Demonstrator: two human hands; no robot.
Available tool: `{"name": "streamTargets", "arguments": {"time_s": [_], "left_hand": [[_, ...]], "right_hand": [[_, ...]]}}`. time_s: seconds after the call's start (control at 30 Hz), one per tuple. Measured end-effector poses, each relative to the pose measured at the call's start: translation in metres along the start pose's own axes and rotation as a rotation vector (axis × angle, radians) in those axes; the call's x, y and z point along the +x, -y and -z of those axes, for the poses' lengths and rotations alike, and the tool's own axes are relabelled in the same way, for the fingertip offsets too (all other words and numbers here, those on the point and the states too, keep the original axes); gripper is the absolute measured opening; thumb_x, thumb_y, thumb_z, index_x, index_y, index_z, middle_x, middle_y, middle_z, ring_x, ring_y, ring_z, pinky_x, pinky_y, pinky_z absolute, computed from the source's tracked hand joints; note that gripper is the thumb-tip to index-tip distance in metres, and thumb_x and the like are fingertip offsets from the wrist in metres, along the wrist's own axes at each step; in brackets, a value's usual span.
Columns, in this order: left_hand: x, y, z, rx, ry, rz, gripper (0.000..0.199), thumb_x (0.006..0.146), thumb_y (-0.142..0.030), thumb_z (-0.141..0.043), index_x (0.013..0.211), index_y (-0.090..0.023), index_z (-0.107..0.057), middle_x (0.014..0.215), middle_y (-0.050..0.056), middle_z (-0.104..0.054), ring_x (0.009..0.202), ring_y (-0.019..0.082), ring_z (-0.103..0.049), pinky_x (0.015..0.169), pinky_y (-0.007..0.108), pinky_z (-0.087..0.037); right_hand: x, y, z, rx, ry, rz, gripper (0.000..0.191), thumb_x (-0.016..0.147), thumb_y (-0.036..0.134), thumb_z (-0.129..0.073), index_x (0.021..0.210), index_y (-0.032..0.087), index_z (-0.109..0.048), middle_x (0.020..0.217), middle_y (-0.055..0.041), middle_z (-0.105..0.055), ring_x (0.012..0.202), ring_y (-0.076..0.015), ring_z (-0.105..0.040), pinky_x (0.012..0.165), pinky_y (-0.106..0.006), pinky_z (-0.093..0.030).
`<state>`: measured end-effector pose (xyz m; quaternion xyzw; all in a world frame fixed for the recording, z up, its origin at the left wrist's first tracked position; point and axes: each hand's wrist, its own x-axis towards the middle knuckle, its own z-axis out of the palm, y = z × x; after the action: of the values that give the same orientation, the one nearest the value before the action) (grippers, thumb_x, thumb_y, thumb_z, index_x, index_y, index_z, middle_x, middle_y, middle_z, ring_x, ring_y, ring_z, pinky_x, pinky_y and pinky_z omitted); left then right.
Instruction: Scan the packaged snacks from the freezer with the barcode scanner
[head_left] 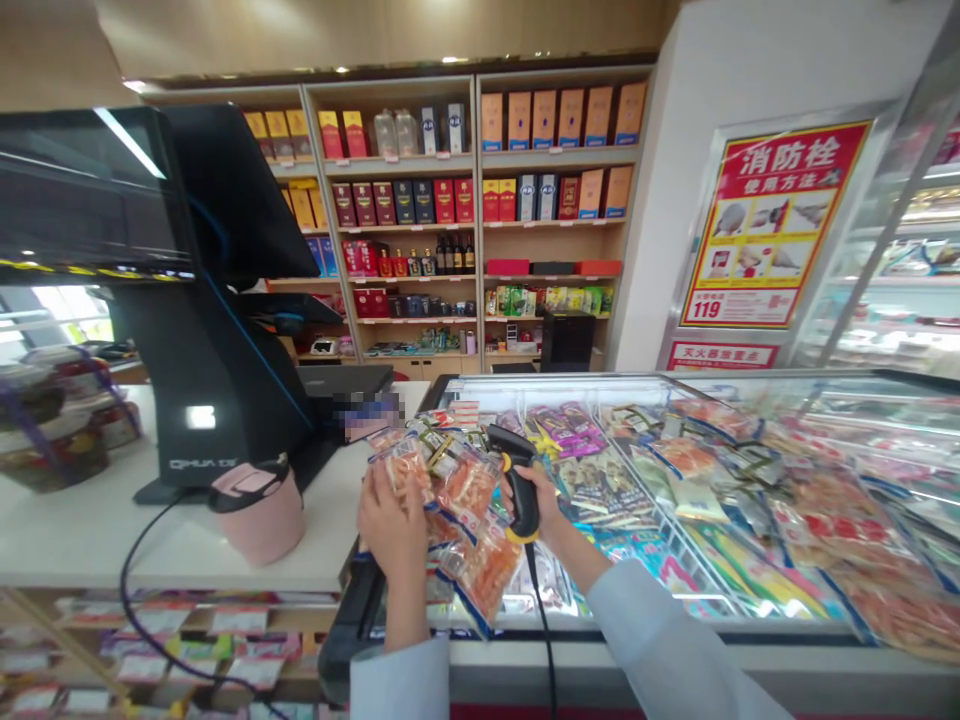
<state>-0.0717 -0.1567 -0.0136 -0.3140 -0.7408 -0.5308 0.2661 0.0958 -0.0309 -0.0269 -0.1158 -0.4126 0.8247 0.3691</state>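
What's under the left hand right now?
Under the left hand, a clear bag of orange-pink food shows past the fingers, with similar bags beside it. What the palm covers, and what lies beneath that bag, is hidden.

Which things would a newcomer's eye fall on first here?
Probably the big red and yellow poster on the right wall, then the dark register on the left. Front and centre, the right hand grips a black-and-yellow scanner beside bagged food.
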Motion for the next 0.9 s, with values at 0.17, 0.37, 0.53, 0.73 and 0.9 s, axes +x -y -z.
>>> {"name": "streamTargets", "arguments": {"time_s": [0.17, 0.37, 0.53, 0.73, 0.9], "left_hand": [[-0.007, 0.001, 0.005, -0.038, -0.022, -0.029, 0.053, 0.093, -0.043, -0.046, 0.138, -0.015, -0.049, 0.139, 0.019, -0.052, 0.129, 0.031, -0.050, 0.107, 0.048, -0.039], [-0.007, -0.002, 0.009, -0.048, -0.035, -0.004, 0.053, 0.093, -0.044, -0.043, 0.135, -0.013, -0.051, 0.137, 0.019, -0.055, 0.128, 0.029, -0.051, 0.108, 0.043, -0.039], [-0.008, -0.006, 0.013, -0.046, -0.027, 0.021, 0.052, 0.093, -0.045, -0.042, 0.134, -0.014, -0.051, 0.138, 0.017, -0.054, 0.129, 0.029, -0.050, 0.109, 0.043, -0.037], [-0.008, -0.011, 0.017, -0.097, -0.019, -0.006, 0.047, 0.094, -0.041, -0.041, 0.131, -0.013, -0.052, 0.138, 0.017, -0.053, 0.131, 0.026, -0.047, 0.111, 0.040, -0.036], [-0.006, -0.013, 0.017, -0.116, -0.006, 0.001, 0.046, 0.094, -0.041, -0.040, 0.128, -0.012, -0.053, 0.136, 0.018, -0.054, 0.131, 0.026, -0.048, 0.112, 0.041, -0.036]], "right_hand": [[-0.003, -0.003, 0.004, 0.003, 0.023, -0.047, 0.027, 0.069, 0.044, -0.066, 0.075, 0.019, -0.056, 0.051, 0.0036, -0.052, 0.037, -0.0104, -0.045, 0.034, -0.021, -0.035], [-0.004, 0.002, -0.001, 0.010, 0.041, -0.015, 0.029, 0.071, 0.042, -0.065, 0.086, 0.019, -0.059, 0.053, 0.0044, -0.053, 0.036, -0.0107, -0.046, 0.032, -0.021, -0.034], [-0.005, 0.003, -0.005, 0.010, 0.039, -0.020, 0.030, 0.069, 0.043, -0.065, 0.085, 0.018, -0.060, 0.053, 0.0037, -0.052, 0.036, -0.0108, -0.045, 0.032, -0.022, -0.034], [-0.005, 0.002, -0.005, 0.018, 0.036, -0.017, 0.027, 0.069, 0.043, -0.065, 0.079, 0.019, -0.057, 0.052, 0.0038, -0.052, 0.036, -0.0109, -0.044, 0.032, -0.022, -0.033], [-0.003, 0.001, -0.003, 0.033, 0.049, -0.022, 0.027, 0.068, 0.043, -0.065, 0.078, 0.019, -0.057, 0.052, 0.0038, -0.052, 0.037, -0.0104, -0.044, 0.034, -0.021, -0.032]]}}
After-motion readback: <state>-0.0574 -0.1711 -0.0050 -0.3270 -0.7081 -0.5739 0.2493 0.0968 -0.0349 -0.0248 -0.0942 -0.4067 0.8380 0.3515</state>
